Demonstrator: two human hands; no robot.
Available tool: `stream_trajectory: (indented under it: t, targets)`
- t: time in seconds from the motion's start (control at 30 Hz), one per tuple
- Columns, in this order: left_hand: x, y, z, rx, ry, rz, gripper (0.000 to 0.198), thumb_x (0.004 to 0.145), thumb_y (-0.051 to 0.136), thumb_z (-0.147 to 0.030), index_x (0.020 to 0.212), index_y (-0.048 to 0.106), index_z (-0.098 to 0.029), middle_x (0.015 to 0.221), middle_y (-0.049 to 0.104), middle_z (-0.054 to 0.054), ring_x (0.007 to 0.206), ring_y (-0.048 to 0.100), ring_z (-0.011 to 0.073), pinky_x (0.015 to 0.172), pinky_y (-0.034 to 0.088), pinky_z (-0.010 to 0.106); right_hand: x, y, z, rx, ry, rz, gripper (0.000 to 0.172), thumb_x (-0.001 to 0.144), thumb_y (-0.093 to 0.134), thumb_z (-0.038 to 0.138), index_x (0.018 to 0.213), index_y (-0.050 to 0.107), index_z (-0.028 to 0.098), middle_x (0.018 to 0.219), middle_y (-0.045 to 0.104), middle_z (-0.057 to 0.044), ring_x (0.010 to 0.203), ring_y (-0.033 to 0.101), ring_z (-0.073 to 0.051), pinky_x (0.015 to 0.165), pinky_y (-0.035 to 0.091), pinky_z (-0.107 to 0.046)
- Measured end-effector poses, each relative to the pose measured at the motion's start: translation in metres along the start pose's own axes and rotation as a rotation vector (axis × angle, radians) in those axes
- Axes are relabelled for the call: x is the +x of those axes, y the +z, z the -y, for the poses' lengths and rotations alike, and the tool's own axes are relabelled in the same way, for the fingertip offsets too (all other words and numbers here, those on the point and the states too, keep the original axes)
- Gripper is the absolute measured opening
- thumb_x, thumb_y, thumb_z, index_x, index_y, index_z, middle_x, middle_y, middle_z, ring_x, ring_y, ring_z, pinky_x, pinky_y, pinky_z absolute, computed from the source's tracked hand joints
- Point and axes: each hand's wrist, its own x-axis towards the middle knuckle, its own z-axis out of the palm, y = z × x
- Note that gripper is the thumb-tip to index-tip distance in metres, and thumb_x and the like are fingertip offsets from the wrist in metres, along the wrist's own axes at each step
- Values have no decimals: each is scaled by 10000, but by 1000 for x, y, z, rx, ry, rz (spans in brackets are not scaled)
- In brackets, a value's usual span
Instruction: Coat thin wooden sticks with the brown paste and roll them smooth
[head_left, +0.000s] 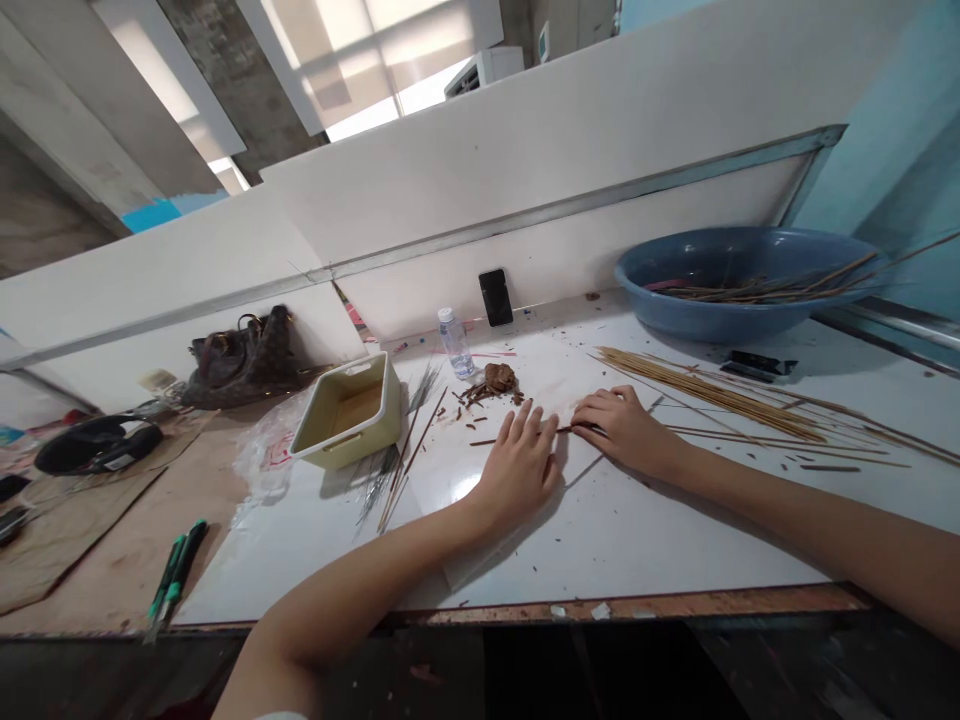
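Note:
My left hand point(521, 458) lies palm down on the white tabletop, its fingers stretched out over a thin brown stick point(564, 430). A short end of the stick shows left of those fingers. My right hand point(616, 428) is closed, thumb and fingers pinched around the stick close to the left fingertips. More thin stick shows beyond the right hand, but I cannot tell if it is the same piece. Just behind the hands sits a lump of brown clay-like material point(499, 378) with small rolled bits around it. A bundle of thin tan sticks point(712, 392) lies to the right.
A yellow-green bin point(352, 440) stands left, beside thin wires point(380, 480). Behind are a clear bottle point(456, 345) and a phone point(496, 297) against the partition. A blue basin point(742, 318) holding sticks fills the back right. Green-black pens or tools point(178, 568) lie front left.

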Motion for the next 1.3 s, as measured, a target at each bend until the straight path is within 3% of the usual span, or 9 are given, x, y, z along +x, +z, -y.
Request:
stream_trajectory:
  t: [0.17, 0.87, 1.07, 1.3]
  targets:
    - [5, 0, 2, -13, 48, 63, 612, 1089, 522, -314, 1689, 477, -201, 1756, 495, 170, 1727, 305, 382, 1393, 307, 614, -1, 3, -1, -28, -13, -14, 251, 1139, 533, 303, 1059, 767, 261, 1126, 847, -65, 1088, 731, -275, 1008, 316, -483]
    - [4, 6, 5, -109, 65, 58, 566, 1102, 501, -258, 1665, 523, -214, 1657, 574, 162, 1696, 372, 370, 1342, 447, 585, 3, 7, -4, 130, 136, -16, 188, 1108, 561, 312, 1007, 705, 246, 1063, 801, -84, 1007, 716, -278, 916, 447, -452]
    - [6, 4, 4, -112, 68, 61, 545, 1085, 524, -236, 1627, 555, -204, 1647, 570, 173, 1707, 354, 384, 1368, 406, 588, 4, 8, -11, 136, 174, -98, 182, 1108, 544, 316, 1002, 673, 242, 1057, 785, -93, 1033, 710, -291, 952, 434, -450]
    - [5, 6, 4, -134, 44, 89, 554, 1088, 507, -233, 1640, 545, -211, 1707, 525, 178, 1721, 334, 361, 1366, 405, 584, 3, 8, -8, -2, 177, -53, 331, 1152, 458, 341, 922, 673, 237, 970, 798, -75, 972, 707, -272, 967, 338, -469]
